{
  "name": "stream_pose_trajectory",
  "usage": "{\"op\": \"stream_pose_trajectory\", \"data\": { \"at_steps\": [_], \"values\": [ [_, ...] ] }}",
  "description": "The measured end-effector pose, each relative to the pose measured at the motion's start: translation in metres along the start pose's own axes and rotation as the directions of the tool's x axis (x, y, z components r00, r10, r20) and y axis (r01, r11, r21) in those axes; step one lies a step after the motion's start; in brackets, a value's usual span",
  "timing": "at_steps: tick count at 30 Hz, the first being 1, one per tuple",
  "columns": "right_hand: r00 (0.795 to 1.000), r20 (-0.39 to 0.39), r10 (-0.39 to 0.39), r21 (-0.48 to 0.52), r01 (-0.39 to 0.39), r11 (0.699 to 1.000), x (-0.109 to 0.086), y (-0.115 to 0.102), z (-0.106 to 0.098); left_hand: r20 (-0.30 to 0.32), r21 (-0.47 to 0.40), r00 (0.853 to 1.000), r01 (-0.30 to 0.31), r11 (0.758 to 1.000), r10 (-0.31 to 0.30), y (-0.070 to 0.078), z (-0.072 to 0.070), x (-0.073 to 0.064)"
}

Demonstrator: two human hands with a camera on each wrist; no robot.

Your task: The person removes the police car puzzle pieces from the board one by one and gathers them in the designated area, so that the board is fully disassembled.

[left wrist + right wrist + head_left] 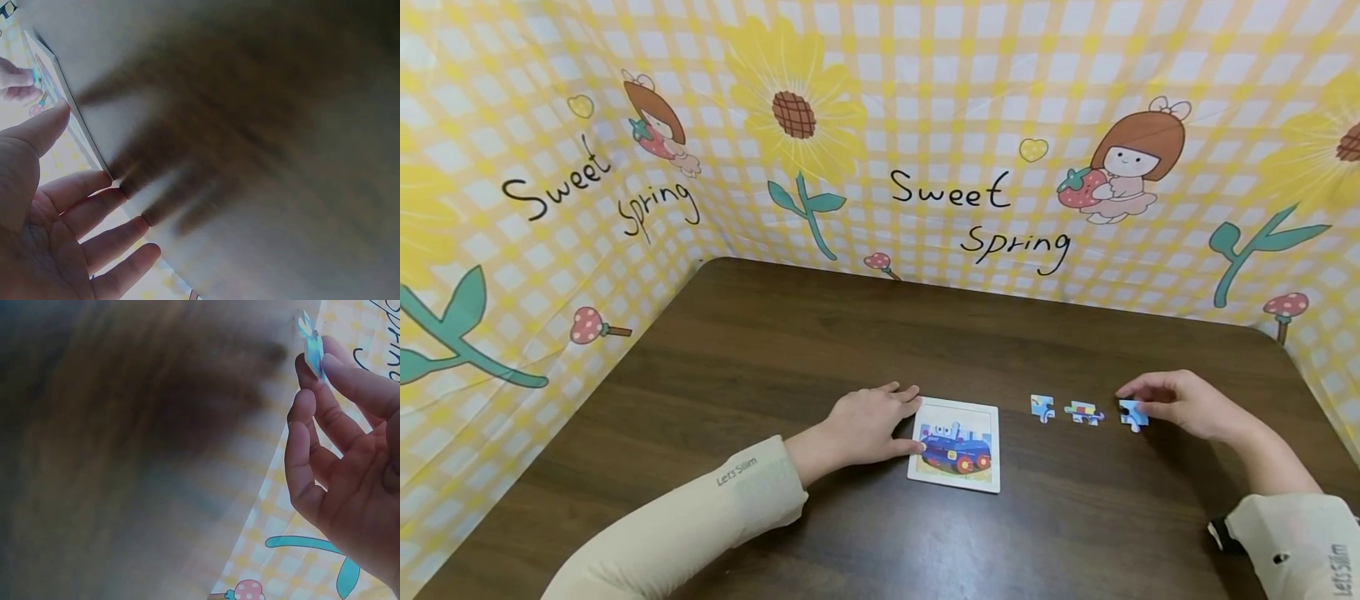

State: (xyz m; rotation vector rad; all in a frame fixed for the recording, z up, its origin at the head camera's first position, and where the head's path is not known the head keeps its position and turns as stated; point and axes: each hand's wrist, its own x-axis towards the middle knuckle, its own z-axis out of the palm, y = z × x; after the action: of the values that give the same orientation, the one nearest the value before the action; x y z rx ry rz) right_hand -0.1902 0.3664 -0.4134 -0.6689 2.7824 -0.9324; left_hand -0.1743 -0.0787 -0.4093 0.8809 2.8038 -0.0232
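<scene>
A square jigsaw puzzle board (pixel 992 450) with a white border and a picture of a blue vehicle lies flat on the table. My left hand (pixel 861 427) rests at its left side, fingers spread and mostly straight; in the left wrist view, thumb and index fingertip are at the board's edge (pixel 87 134). To the right, my right hand (pixel 1197 406) pinches a light-blue puzzle piece (pixel 1132 415) between thumb and fingers. The right wrist view shows that piece (pixel 314 353) tilted, nearly edge-on, at the fingertips.
Between the board and my right hand lie two loose pieces: a blue one (pixel 1041 407) and a multicoloured one (pixel 1084 412). The dark wooden table (pixel 820 333) is bounded at the back and sides by a yellow checked cloth (pixel 940 92).
</scene>
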Motion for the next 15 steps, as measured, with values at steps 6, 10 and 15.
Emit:
{"op": "stream_pose_trajectory", "data": {
  "at_steps": [6, 10, 15],
  "values": [
    [1.0, -0.025, 0.011, -0.049, -0.012, 0.999, -0.0001, 0.0009, -0.0022, 0.001, 0.001, 1.0, 0.002, 1.0, -0.002, -0.0001, 0.0007, 0.0006],
    [0.999, -0.036, 0.035, -0.046, -0.036, 0.998, -0.0012, 0.0003, -0.0028, 0.007, -0.001, 1.0, 0.002, 1.0, -0.002, -0.0002, 0.0004, 0.001],
    [0.998, -0.033, 0.052, -0.016, -0.053, 0.998, -0.0012, -0.0055, -0.002, 0.014, -0.001, 1.0, 0.007, 1.0, -0.007, 0.0, -0.0002, 0.001]
  ]
}}
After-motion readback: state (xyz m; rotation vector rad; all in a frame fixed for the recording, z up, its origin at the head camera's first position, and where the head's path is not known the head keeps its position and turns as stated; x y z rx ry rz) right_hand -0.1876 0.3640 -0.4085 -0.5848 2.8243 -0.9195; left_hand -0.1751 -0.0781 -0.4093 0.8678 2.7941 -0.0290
